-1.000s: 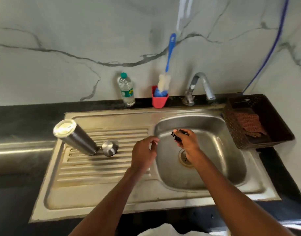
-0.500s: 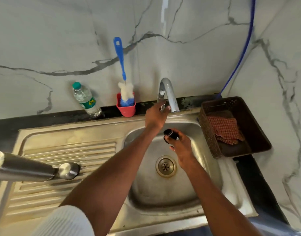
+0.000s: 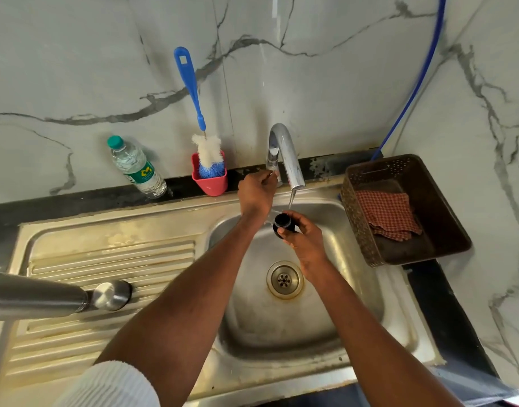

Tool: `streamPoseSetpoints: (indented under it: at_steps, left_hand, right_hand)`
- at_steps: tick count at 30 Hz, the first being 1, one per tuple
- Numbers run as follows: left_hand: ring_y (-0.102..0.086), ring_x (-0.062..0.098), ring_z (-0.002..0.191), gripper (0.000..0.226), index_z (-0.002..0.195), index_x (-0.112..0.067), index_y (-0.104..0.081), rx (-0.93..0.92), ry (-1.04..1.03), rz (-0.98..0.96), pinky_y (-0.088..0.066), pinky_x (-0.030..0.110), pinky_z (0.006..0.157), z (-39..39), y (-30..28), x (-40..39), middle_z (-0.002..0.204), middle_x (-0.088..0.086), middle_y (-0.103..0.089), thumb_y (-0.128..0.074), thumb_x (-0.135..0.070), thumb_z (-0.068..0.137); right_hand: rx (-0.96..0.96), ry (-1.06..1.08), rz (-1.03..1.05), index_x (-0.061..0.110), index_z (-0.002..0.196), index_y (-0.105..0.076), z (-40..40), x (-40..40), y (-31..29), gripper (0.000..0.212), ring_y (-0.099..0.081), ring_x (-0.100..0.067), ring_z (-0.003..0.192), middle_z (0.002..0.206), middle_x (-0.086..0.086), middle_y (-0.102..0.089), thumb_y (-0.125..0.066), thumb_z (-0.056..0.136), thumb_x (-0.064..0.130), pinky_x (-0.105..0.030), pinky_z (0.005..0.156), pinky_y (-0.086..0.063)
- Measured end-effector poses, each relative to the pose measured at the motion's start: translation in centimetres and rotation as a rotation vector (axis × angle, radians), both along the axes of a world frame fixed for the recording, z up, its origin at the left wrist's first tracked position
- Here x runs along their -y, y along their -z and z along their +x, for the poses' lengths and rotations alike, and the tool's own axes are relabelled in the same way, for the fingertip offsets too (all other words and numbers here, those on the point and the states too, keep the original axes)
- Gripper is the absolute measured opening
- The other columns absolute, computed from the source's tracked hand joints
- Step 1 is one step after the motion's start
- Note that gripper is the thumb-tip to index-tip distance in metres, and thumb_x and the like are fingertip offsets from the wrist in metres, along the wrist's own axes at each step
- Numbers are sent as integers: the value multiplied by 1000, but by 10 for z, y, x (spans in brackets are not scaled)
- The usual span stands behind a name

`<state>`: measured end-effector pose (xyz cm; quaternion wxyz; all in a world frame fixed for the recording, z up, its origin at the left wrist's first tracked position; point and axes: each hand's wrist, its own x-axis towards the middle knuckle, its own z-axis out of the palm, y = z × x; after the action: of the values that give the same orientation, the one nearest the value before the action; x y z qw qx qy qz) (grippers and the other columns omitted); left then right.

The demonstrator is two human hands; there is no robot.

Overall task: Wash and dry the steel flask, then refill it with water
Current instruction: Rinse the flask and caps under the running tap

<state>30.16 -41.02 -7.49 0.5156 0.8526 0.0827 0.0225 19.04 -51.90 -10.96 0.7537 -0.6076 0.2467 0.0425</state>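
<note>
The steel flask [image 3: 32, 295] stands upside down on the sink's ribbed drainboard at the far left, next to its round steel cap [image 3: 111, 294]. My right hand [image 3: 303, 240] holds a small black stopper [image 3: 282, 223] over the basin, under a thin stream of water from the chrome tap [image 3: 287, 155]. My left hand [image 3: 256, 190] grips the tap's lever at the base of the spout.
A blue-handled bottle brush [image 3: 199, 124] stands in a red cup [image 3: 210, 180] behind the sink [image 3: 120, 227], beside a plastic water bottle [image 3: 136, 168]. A brown basket [image 3: 446, 230] with a checked cloth [image 3: 387, 214] sits right of the basin. The drain [image 3: 284, 279] lies below my right hand.
My left hand went from the basin's edge up to the tap lever, and water now runs. My right hand carried the stopper up under the spout. The view shifted right.
</note>
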Motion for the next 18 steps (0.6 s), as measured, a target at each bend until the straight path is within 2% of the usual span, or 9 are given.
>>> streamPoseSetpoints:
  at_steps: [2,4,6,8,11,15,18]
  left_hand:
    - [-29,4,51,46,56,-16,-51,-17,5,-7,-24,28,48,0,0,-1,49,-6,-46,-68,-25,98]
    - [-33,3,52,39,62,-14,-61,-27,20,1,-27,28,49,-1,1,-4,54,-1,-57,-67,-26,99]
    - [-38,3,52,37,64,-18,-64,-29,42,19,-29,26,49,0,-1,-6,57,-4,-61,-68,-28,99]
    - [-39,4,51,39,63,-19,-64,-38,62,57,-30,24,49,2,-3,-8,56,-6,-59,-68,-29,100]
    - [-38,4,53,41,61,-16,-63,-43,90,91,-29,23,50,4,-7,-8,55,-7,-56,-67,-26,100]
    - [-35,4,56,38,61,-12,-61,-51,99,107,-30,26,52,4,-7,-5,56,-7,-52,-66,-19,99]
    - [-32,3,54,45,56,-19,-52,-46,100,127,-29,27,53,3,-11,-4,53,-10,-47,-66,-17,99]
  right_hand:
    - [-13,9,21,28,110,-75,1,-2,-1,43,-69,-26,118,119,0,-75,-78,83,-6,-45,100,-56]
    - [-48,44,103,27,115,-73,4,-3,-5,38,-67,-28,119,125,-1,-72,-76,89,0,-41,90,-59]
    - [-97,89,205,27,117,-71,8,-4,-10,34,-66,-27,119,128,-4,-71,-73,93,4,-40,87,-57]
    - [-110,75,269,22,124,-70,8,-4,-14,34,-66,-27,120,129,-6,-71,-71,94,5,-41,87,-57]
    - [-102,4,260,12,133,-65,4,-1,-16,39,-65,-30,123,130,-10,-70,-67,95,2,-40,88,-57]
    - [-117,56,358,12,133,-64,2,5,-13,40,-64,-29,124,134,-12,-68,-62,96,-2,-41,93,-55]
    - [-130,17,370,9,137,-62,2,6,-11,45,-59,-31,130,141,-13,-63,-61,95,-6,-38,90,-55]
